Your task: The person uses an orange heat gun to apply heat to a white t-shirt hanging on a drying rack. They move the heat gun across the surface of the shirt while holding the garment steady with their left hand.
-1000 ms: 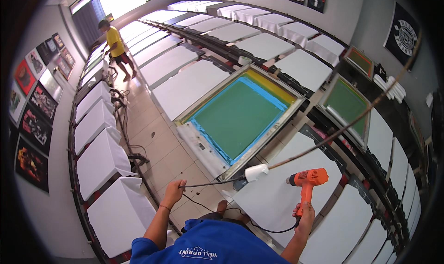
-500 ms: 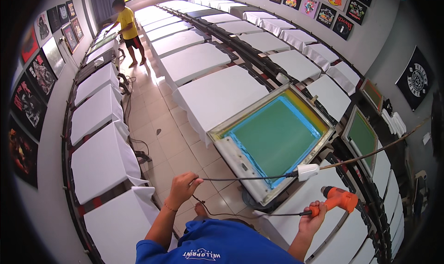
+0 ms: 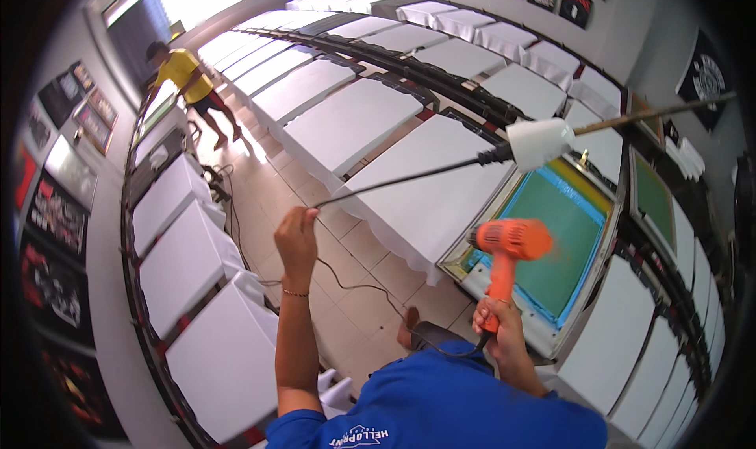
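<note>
The left hand pinches the black cord running straight to the white connector; a hard tug could part them. At right, the right hand grips the orange heat gun near the framed screen, which a careless swing could strike.

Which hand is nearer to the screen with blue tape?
Right. The right hand, holding the heat gun, is by the screen; the left hand, holding the cord, is farther left.
</note>
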Available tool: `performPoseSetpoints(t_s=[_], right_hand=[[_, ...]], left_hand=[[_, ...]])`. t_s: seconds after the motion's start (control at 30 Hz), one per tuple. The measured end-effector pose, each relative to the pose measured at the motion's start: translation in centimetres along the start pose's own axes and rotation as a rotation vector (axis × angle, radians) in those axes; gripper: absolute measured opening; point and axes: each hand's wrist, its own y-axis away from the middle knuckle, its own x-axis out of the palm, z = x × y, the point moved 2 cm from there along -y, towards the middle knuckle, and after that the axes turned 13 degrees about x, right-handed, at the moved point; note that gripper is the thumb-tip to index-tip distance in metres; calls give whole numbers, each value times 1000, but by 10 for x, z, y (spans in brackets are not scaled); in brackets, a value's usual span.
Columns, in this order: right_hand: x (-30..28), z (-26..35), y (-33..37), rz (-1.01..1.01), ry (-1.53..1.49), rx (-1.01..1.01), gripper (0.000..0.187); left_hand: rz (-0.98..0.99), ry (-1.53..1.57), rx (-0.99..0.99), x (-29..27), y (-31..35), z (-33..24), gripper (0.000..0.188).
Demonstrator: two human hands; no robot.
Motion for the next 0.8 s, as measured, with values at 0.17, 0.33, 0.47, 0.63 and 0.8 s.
performPoseSetpoints(t_s=[0.17,0.33,0.47,0.63,0.8], right_hand=[[55,-7,-127,13,289,150,36],[89,11,-265,-72,278,240,38],[112,44,-336,-144,255,202,47],[96,101,-376,-317,121,109,49],[47,159,-409,-542,49,-140,46]], left_hand=[[-43,-204,-36,-4,-67,128,21],[14,-294,-262,-3,-105,258,31],[9,-307,-189,9,-116,336,37],[120,-327,-241,70,-122,426,40],[287,-215,-275,180,-155,510,41]])
